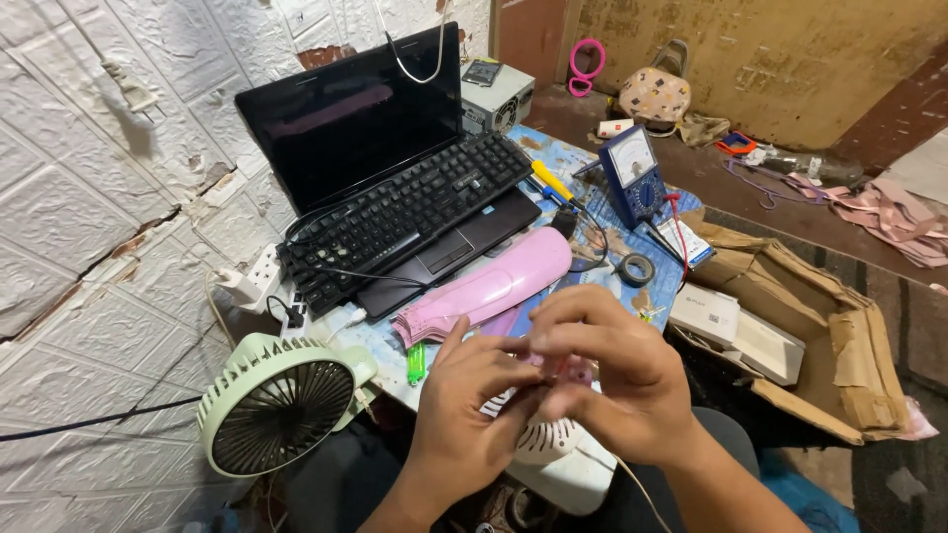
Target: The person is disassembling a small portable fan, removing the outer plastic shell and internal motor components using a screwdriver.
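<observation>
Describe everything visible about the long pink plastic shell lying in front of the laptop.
The pink shell is a long, smooth, glossy plastic piece, rounded at its far end and narrowing toward a ridged, open near end. It lies flat and diagonal on the patterned table, its upper edge against the front of the black laptop. A black cable crosses near its rounded end. A green lighter lies just below its near end. Neither hand touches it.

one view only, worn on the person's head, tilted steeply down and forward. the left hand (464, 419) and right hand (617, 385) sit close at bottom centre; the laptop (385, 168) lies further out by the wall, the cardboard box (829, 345) to the right.
</observation>
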